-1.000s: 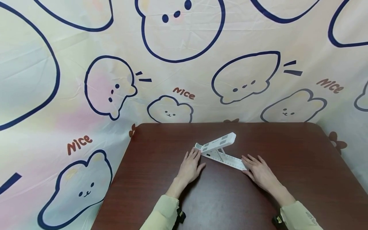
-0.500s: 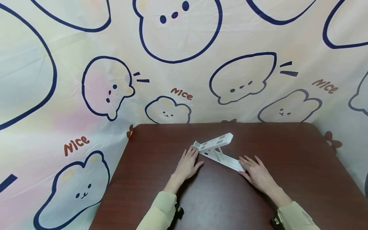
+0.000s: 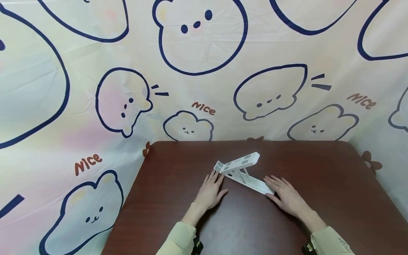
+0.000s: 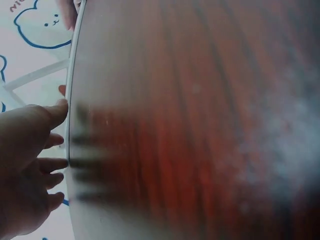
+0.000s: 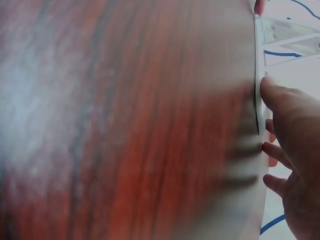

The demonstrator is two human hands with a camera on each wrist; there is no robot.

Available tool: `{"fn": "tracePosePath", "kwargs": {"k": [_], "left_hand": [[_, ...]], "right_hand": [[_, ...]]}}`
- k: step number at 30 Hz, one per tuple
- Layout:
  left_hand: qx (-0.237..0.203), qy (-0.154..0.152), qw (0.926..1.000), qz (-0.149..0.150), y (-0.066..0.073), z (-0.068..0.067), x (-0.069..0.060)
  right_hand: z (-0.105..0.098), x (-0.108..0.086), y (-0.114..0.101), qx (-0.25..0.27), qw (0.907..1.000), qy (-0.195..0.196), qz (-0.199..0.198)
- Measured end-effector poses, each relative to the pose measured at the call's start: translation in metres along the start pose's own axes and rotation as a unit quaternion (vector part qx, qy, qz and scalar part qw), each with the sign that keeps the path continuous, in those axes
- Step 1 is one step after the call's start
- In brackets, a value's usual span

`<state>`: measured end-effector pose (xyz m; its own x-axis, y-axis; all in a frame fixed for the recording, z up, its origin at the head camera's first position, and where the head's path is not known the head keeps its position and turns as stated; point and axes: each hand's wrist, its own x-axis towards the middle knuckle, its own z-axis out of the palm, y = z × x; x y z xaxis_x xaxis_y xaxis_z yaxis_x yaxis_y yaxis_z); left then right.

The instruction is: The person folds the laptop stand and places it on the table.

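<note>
On the brown table (image 3: 239, 226) stands a white folding stand (image 3: 243, 162), its slotted upper plate tilted up over a long flat base (image 3: 255, 184) and held by a thin prop. My left hand (image 3: 208, 193) lies at the left end, with fingertips touching near the small lip. At the base's right end rests my right hand (image 3: 285, 197), fingers extended over the end and thumb along the near side. The left wrist view shows straight fingers and thumb beside a white strut (image 4: 37, 75). In the right wrist view, the thumb touches the base's edge (image 5: 258, 75).
A cloth backdrop (image 3: 197, 46) printed with cartoon bears hangs behind and to the left of the table. The table's far edge runs a short way behind the stand. Dark straps with wrist devices (image 3: 197, 246) sit at both sleeve cuffs.
The head view has shifted a little, moving the whole scene slightly down. Both hands stay at the two ends of the stand; the left fingers have drawn back slightly from the lip.
</note>
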<state>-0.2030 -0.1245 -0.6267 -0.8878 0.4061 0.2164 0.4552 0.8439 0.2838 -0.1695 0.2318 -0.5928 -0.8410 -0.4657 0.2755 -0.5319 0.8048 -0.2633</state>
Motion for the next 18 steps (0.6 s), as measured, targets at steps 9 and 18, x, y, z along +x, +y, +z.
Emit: {"fn": "tracePosePath", "kwargs": {"k": [9,18], "left_hand": [[0.015,-0.055,0.9981,-0.024,0.036,-0.049,-0.002],[0.058,-0.099,0.9919,-0.055,0.042,-0.055,0.006]], "right_hand": [[0.004,-0.002,-0.004,0.002,0.9999,0.011,-0.010],[0.008,-0.005,-0.012,-0.014,0.9992,0.025,-0.026]]}}
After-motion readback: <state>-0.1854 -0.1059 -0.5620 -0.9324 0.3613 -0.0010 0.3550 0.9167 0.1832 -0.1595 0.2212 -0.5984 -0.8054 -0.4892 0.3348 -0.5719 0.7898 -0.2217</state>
